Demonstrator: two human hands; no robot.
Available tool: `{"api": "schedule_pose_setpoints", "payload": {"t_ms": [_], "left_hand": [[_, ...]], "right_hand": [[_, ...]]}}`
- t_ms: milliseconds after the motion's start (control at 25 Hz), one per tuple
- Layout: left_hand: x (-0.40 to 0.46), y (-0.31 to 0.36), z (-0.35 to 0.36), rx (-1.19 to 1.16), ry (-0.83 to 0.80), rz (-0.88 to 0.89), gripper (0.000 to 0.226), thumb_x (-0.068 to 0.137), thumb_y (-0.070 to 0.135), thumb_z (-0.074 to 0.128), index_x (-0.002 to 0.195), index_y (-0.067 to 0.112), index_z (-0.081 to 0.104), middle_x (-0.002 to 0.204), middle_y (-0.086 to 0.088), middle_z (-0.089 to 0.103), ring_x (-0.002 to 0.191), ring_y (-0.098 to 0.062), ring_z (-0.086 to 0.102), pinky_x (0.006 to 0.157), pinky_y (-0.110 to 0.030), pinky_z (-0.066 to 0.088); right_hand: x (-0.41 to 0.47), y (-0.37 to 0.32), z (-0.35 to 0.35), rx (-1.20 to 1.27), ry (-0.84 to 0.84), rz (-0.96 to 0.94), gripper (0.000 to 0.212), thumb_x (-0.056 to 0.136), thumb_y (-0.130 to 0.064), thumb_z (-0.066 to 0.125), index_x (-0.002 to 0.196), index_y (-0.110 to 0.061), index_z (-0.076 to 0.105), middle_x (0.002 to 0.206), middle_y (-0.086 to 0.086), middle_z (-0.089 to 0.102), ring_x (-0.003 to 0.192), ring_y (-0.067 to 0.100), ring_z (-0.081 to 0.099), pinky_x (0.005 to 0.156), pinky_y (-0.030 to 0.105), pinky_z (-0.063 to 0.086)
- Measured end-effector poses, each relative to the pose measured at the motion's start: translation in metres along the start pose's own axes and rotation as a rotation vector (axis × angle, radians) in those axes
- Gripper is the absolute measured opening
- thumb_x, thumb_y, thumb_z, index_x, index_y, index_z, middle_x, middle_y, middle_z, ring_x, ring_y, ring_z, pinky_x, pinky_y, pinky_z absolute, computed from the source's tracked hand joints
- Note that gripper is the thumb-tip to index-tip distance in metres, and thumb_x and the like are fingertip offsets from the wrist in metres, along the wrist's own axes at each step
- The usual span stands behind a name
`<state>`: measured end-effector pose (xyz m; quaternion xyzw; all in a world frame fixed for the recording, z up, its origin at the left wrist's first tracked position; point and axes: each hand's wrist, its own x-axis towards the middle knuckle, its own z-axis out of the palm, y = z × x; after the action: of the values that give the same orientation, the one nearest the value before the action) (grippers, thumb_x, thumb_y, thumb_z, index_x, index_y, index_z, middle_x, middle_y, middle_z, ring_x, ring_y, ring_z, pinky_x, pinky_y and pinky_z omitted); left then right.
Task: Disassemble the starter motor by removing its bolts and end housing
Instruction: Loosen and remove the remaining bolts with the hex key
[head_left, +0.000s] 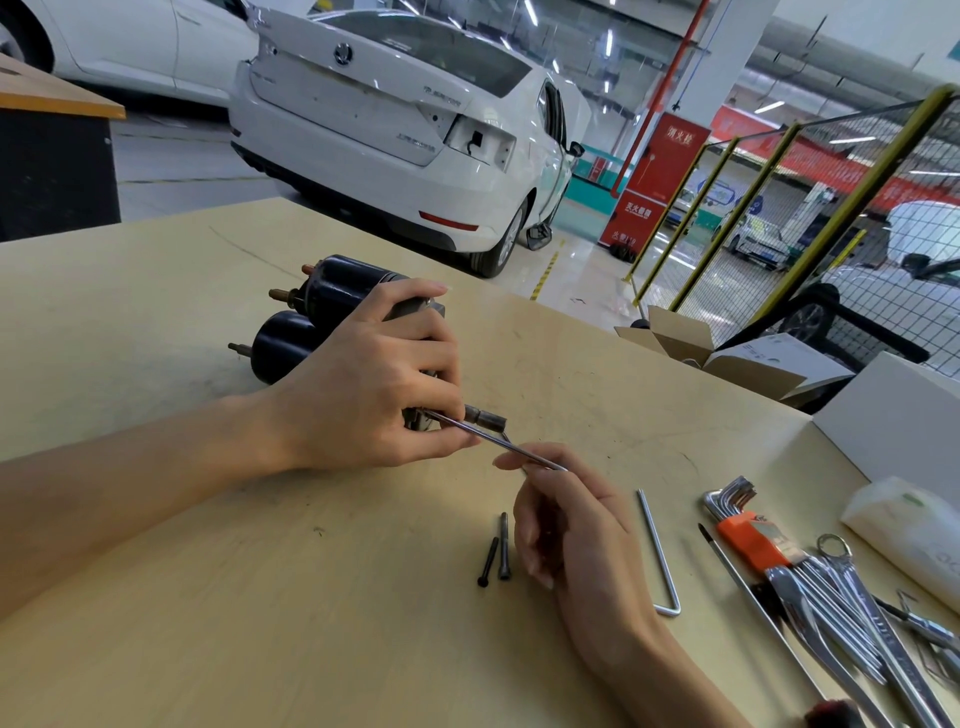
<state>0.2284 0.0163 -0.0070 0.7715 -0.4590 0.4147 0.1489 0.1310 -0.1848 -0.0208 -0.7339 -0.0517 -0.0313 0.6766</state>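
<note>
1. Starter motor (311, 317) lies on its side on the wooden bench (156, 571), far-left of centre, terminal studs pointing left.
2. Left hand (363, 384) reaches in from the left, palm down, fingers curled over the motor's grey end housing (415, 307), gripping it.
3. Right hand (561, 519) comes up from lower right, thumb and forefinger pinching a long through bolt (498, 441) that angles up-left into the housing.
4. Two black bolts (496, 551) lie loose on the bench just left of the right hand.
5. Long hex key (658, 551) and hex key set (743, 519) lie to the right.

Glossy black starter motor (311, 312); pale matt wood table (208, 597); shiny chrome wrenches (852, 613)
</note>
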Motion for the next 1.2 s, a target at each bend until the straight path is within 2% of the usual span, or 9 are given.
{"api": "schedule_pose_setpoints", "payload": {"t_ms": [1200], "left_hand": [[0.0001, 0.0011, -0.0004, -0.008, -0.007, -0.008, 0.030, 0.090, 0.048, 0.066, 0.073, 0.025, 0.075, 0.078, 0.012, 0.065, 0.094, -0.010, 0.058, 0.116, -0.047, 0.028]], "right_hand": [[0.0002, 0.0012, 0.0009, -0.029, -0.014, 0.015, 0.039, 0.099, -0.005, 0.036, 0.085, -0.015, 0.071, 0.050, 0.005, 0.043, 0.041, 0.019, 0.037, 0.037, 0.022, 0.028]]}}
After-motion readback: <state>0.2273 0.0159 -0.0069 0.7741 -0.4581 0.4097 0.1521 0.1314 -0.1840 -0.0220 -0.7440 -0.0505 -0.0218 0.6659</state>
